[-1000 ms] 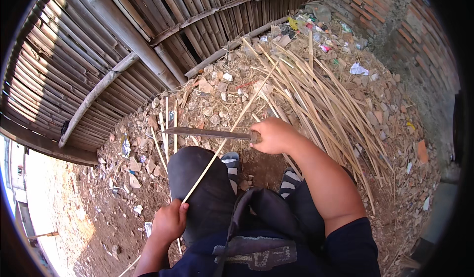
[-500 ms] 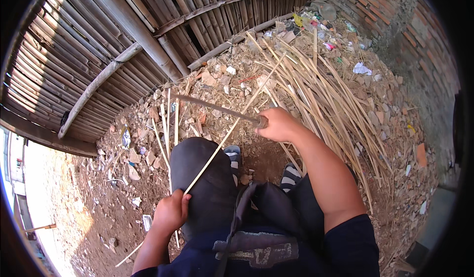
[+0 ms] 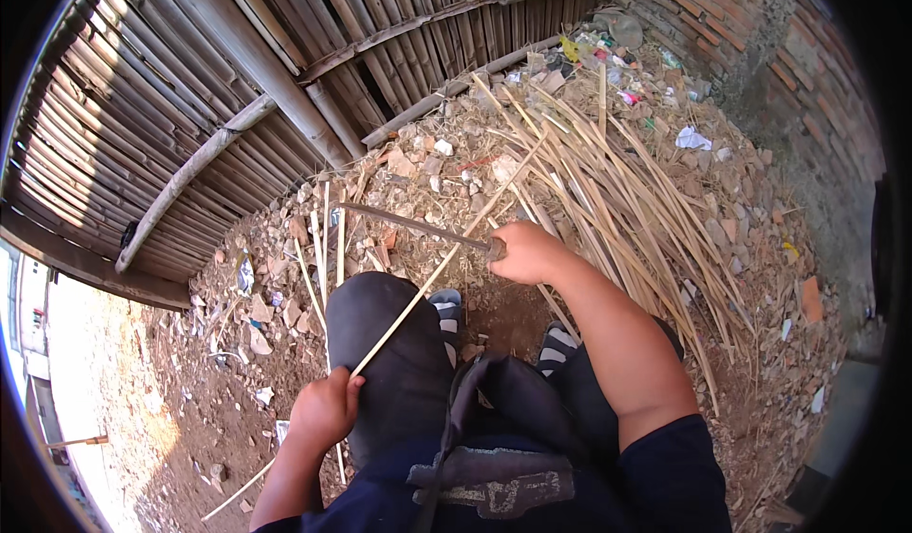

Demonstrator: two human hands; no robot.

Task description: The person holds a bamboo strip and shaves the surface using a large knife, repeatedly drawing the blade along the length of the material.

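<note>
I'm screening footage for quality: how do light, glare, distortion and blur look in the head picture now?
Head view: glare washes out the sunlit bare ground at far left; sunlight falls across the left of the brown bamboo-slat wall; the red-brick wall bends toward the rim; the long, dark metal blade in the right hand shows little blur.

We identify 1 navy short-sleeved shirt [image 3: 608, 495] with a faded grey printed panel [image 3: 494, 485] near; 1 dark strap [image 3: 454, 419]; black trousers [image 3: 408, 381]; dark-and-white striped footwear [image 3: 446, 322], left and right; 2 bare hands [image 3: 326, 407].
</note>
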